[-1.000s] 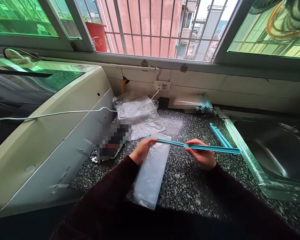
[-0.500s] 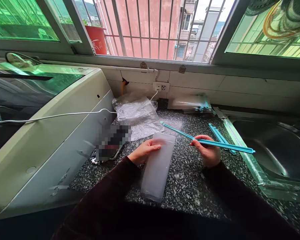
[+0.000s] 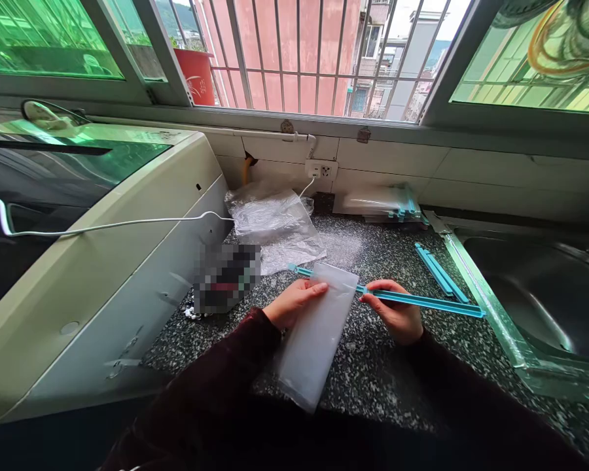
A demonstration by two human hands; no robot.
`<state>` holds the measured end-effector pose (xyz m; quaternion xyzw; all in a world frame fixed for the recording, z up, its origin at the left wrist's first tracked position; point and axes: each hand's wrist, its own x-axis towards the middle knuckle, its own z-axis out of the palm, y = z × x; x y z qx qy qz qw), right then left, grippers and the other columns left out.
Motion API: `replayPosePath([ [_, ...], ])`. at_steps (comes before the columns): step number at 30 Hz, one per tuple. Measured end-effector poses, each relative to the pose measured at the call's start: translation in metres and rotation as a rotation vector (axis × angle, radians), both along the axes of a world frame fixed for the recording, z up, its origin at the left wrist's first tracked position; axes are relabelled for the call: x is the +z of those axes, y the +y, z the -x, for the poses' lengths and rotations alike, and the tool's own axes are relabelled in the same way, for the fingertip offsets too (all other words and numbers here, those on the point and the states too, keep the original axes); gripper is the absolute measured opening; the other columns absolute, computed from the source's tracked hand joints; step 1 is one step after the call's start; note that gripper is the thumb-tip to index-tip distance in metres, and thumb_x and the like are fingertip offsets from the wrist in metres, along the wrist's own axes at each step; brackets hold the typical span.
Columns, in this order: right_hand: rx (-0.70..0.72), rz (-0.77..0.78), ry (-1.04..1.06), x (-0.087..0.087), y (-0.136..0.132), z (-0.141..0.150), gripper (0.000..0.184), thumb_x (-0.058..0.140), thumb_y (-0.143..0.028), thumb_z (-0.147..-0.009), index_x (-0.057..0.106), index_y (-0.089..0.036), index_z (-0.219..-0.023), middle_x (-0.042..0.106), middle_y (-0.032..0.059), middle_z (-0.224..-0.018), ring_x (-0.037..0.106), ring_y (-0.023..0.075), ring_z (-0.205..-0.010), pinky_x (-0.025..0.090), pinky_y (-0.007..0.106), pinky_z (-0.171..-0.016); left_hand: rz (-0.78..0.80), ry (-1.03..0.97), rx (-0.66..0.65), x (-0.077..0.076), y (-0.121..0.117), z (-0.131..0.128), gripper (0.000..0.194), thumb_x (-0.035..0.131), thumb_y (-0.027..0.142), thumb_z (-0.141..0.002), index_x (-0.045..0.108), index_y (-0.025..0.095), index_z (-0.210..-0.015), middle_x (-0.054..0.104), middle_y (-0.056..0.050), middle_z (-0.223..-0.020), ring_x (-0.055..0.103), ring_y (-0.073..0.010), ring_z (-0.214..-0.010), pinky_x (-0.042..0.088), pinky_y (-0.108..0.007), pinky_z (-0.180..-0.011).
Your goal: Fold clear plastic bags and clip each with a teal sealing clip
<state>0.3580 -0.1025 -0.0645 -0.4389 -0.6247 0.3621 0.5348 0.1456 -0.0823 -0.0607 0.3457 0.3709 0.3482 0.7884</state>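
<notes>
My left hand grips a frosted plastic bag near its upper end, thumb lying on the front. The bag slants over the counter, its lower end toward me. In my right hand is a long light-blue bag sealing clip, pinched between thumb and fingers near its middle. The clip crosses behind the top of the bag; its left tip shows past the bag's left edge, and its right end reaches toward the sink. The bag hides part of the clip.
More blue sealing clips lie right of my right hand, beside a steel sink. At the back are stacked clear bags with blue clips and crumpled clear plastic. A white cable runs over the pale appliance at left.
My right hand has moved left, bringing the sealing clip from beside the bag to behind its top end. The bag in my left hand has shifted slightly right and tilted more.
</notes>
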Motion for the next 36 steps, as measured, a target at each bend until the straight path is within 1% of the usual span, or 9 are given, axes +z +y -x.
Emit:
replayPosePath([
  [5,0.021,-0.032,-0.087,0.000,-0.001,0.001,0.021,0.068,-0.037,-0.072,0.059,-0.021,-0.080,0.064,0.0014,-0.068,0.062,0.0141,-0.056,0.052,0.026,-0.051,0.061,-0.039,0.040,0.002,0.000,-0.001,0.037,0.079,0.038,-0.054,0.067,0.010,-0.075,0.066,-0.007,-0.065,0.057,-0.0157,-0.056,0.042,-0.026,-0.056],
  [8,0.025,-0.046,-0.149,-0.001,-0.001,0.001,0.019,0.067,-0.037,-0.073,0.059,-0.021,-0.081,0.064,0.0013,-0.068,0.060,0.0137,-0.056,0.052,0.026,-0.051,0.082,-0.039,0.060,0.002,0.001,-0.002,0.032,0.077,0.036,-0.057,0.067,0.010,-0.072,0.066,-0.008,-0.063,0.057,-0.0159,-0.054,0.041,-0.026,-0.054],
  [13,0.014,-0.090,-0.228,0.000,-0.001,-0.001,0.019,0.066,-0.036,-0.075,0.059,-0.021,-0.084,0.065,0.0027,-0.073,0.059,0.0144,-0.061,0.052,0.027,-0.054,0.061,-0.026,0.085,0.002,0.001,-0.003,0.027,0.074,0.034,-0.060,0.067,0.010,-0.070,0.065,-0.007,-0.060,0.055,-0.0152,-0.052,0.041,-0.026,-0.054],
  [16,-0.008,-0.074,-0.191,0.000,-0.001,-0.002,0.021,0.066,-0.035,-0.075,0.058,-0.021,-0.087,0.065,0.0036,-0.077,0.061,0.0151,-0.065,0.054,0.029,-0.059,0.078,-0.014,0.099,0.002,0.001,-0.003,0.026,0.073,0.034,-0.059,0.066,0.010,-0.068,0.064,-0.006,-0.057,0.054,-0.0144,-0.049,0.039,-0.025,-0.051],
  [20,0.009,-0.057,-0.093,-0.002,-0.002,-0.002,0.024,0.067,-0.035,-0.075,0.056,-0.021,-0.091,0.064,0.0047,-0.083,0.063,0.0164,-0.072,0.056,0.033,-0.066,0.109,-0.002,0.131,-0.001,0.001,-0.003,0.026,0.072,0.034,-0.060,0.065,0.010,-0.066,0.063,-0.005,-0.056,0.053,-0.0137,-0.048,0.039,-0.024,-0.048],
  [24,0.003,-0.061,-0.039,-0.003,-0.003,-0.001,0.024,0.067,-0.034,-0.075,0.055,-0.021,-0.092,0.064,0.0049,-0.085,0.064,0.0159,-0.073,0.057,0.033,-0.068,0.115,0.003,0.144,-0.001,0.001,-0.003,0.027,0.071,0.034,-0.059,0.065,0.009,-0.066,0.061,-0.005,-0.055,0.053,-0.0131,-0.047,0.039,-0.024,-0.048],
  [29,0.002,-0.137,-0.013,-0.003,-0.003,0.000,0.018,0.067,-0.030,-0.075,0.058,-0.021,-0.088,0.063,0.0044,-0.083,0.063,0.0160,-0.072,0.056,0.032,-0.066,0.071,0.022,0.161,0.005,-0.001,-0.004,0.029,0.072,0.036,-0.057,0.065,0.010,-0.067,0.061,-0.004,-0.055,0.053,-0.0131,-0.047,0.039,-0.024,-0.048],
  [33,-0.001,-0.232,-0.045,0.001,-0.004,0.000,0.010,0.066,-0.022,-0.075,0.062,-0.023,-0.084,0.063,0.0032,-0.082,0.061,0.0160,-0.075,0.054,0.031,-0.068,0.010,0.035,0.164,0.010,-0.003,-0.005,0.030,0.072,0.037,-0.056,0.065,0.011,-0.069,0.062,-0.004,-0.057,0.053,-0.0135,-0.049,0.038,-0.024,-0.050],
  [36,-0.007,-0.295,-0.081,0.002,-0.003,0.000,0.009,0.065,-0.019,-0.076,0.063,-0.023,-0.083,0.063,0.0033,-0.080,0.060,0.0175,-0.077,0.053,0.033,-0.068,-0.005,0.063,0.172,0.010,-0.004,-0.005,0.031,0.072,0.037,-0.054,0.064,0.011,-0.069,0.062,-0.003,-0.057,0.052,-0.0134,-0.049,0.038,-0.024,-0.050],
])
